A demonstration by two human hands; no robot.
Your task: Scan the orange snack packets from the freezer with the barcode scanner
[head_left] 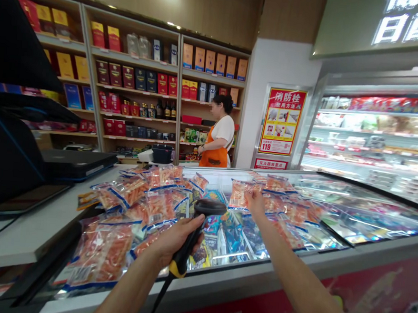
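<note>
My left hand (180, 238) is wrapped round the handle of a black barcode scanner (210, 206) with a yellow end and a trailing cable. Farther out, my right hand (256, 202) pinches the edge of a clear packet of orange-pink food sticks (240, 193) with blue edging. More such packets lie in a pile on the right (291, 210), close by my right hand. To the left of the scanner is a larger heap of the same packets (160, 205), and one packet (104, 251) lies nearest me.
The packets rest on the glass top of a chest freezer (237, 258) with coloured packages inside. A counter (6, 242) with a dark screen and devices stands at left. Behind the freezer is a person in an orange apron (214, 152), before shelves of boxes. A lit refrigerated display (375, 134) stands at right.
</note>
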